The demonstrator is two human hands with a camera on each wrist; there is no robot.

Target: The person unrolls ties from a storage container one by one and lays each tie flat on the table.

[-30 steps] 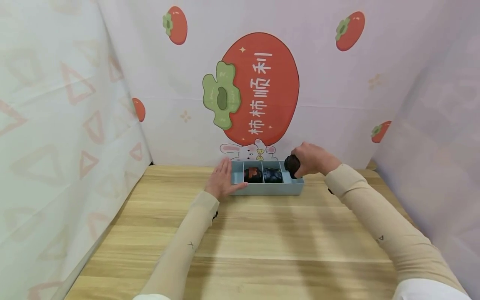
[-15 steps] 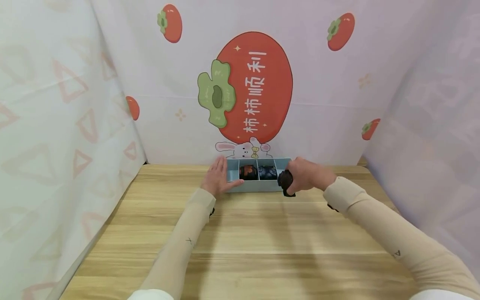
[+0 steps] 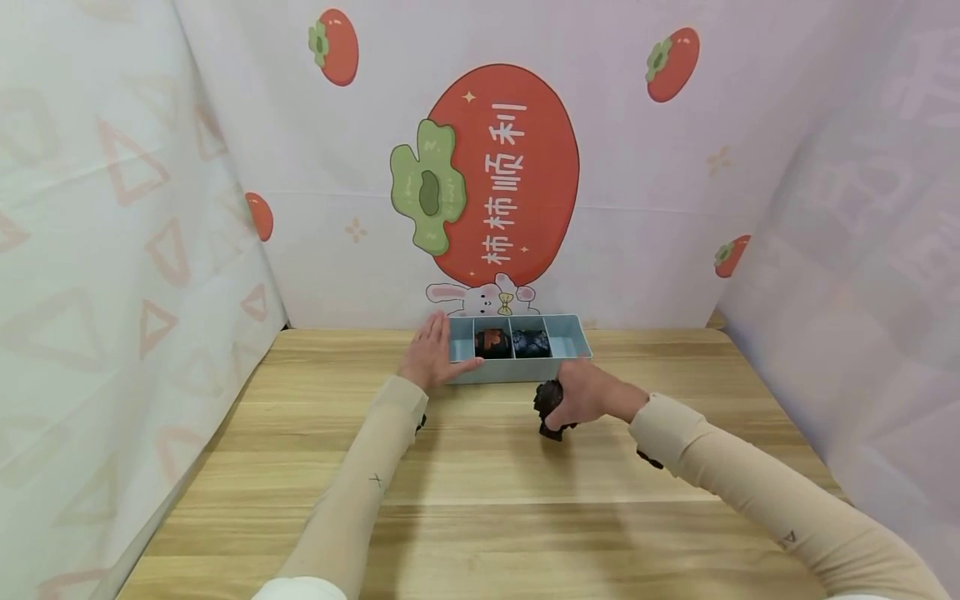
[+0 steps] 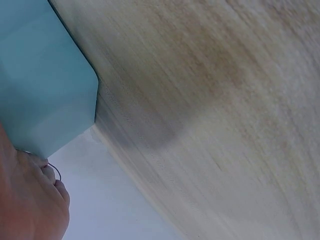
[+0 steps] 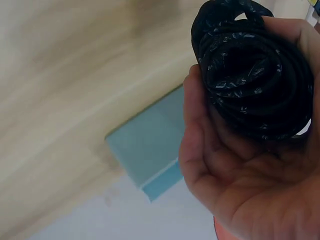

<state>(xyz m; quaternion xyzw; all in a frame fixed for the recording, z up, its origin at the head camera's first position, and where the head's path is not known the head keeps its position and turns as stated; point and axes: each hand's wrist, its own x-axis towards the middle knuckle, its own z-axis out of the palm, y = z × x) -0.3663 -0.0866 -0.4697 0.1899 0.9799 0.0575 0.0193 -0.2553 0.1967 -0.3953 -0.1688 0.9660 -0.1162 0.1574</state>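
A rolled-up black cloth (image 3: 548, 402) with a small light print (image 5: 252, 82) is gripped by my right hand (image 3: 591, 393), thumb and fingers curled round it, in front of the box and above the table. Its coiled layers show in the right wrist view. The long light-blue box (image 3: 498, 372) stands against the back wall. My left hand (image 3: 427, 353) rests at the box's left end, fingers straight and thumb stretched along the front rim. Inside, a black-and-orange cloth roll (image 3: 492, 342) and a dark blue patterned roll (image 3: 531, 343) fill the two middle compartments.
The box's far-left compartment and far-right compartment (image 3: 567, 335) hold nothing visible. Wooden table (image 3: 480, 517) spreads in front of the box. White printed sheets (image 3: 630, 208) hang at the back and both sides.
My right hand has lifted the black cloth roll out over the box's right compartment and brought it forward and left, in front of the box. The left hand has stayed at the box's left end.
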